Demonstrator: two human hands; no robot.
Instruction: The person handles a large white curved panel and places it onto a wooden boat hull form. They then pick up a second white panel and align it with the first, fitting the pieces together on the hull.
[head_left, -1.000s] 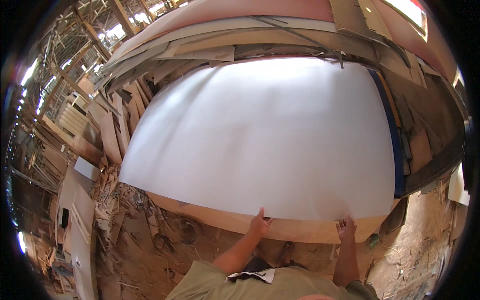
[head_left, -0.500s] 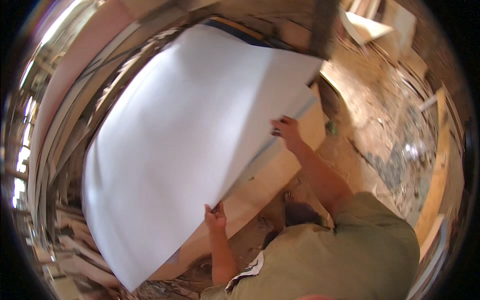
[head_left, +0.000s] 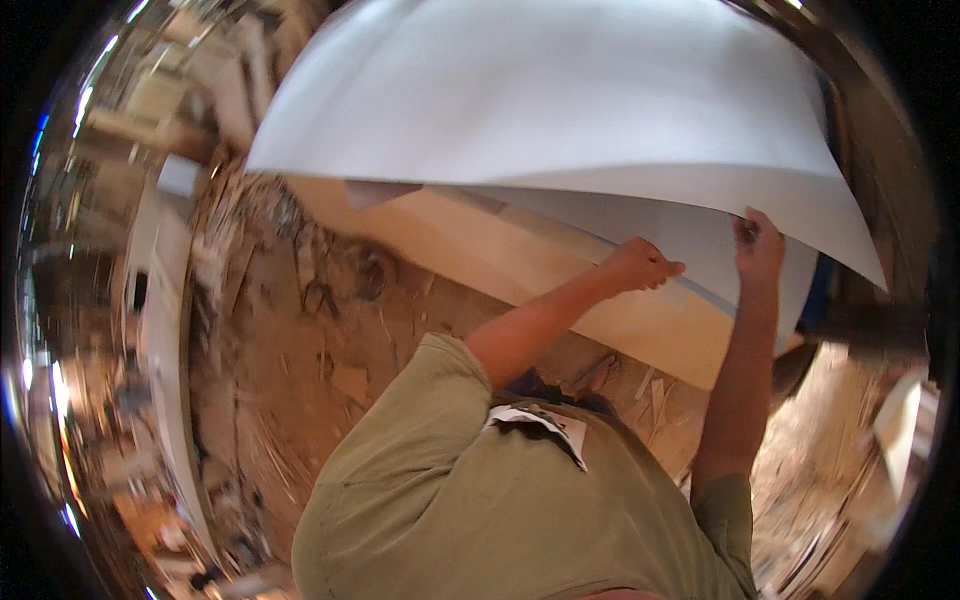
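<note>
A large white flexible sheet [head_left: 560,90] spreads across the top of the view, its near edge lifted and bowed at the right. My right hand [head_left: 760,243] has closed on that raised edge, fingers curled over it. Below and left of it, my left hand [head_left: 640,265] is apart from the edge, its fingers curled in and one digit pointing right; whether anything small is inside is hidden. Under the lifted part shows a second pale sheet [head_left: 690,240] on a light wooden board [head_left: 440,230]. A blue-grey strip [head_left: 715,298] runs along the pale sheet's near side.
Wood scraps and shavings litter the floor [head_left: 310,370]. A long pale plank [head_left: 172,330] stands along the left, with stacked timber [head_left: 165,125] beyond it. A dark post [head_left: 860,318] is beside the sheet's right corner.
The view has turned, shifting the sheet upward and right. My left hand has let go of the sheet's edge and drawn back; my right hand has taken hold of the edge and raised it.
</note>
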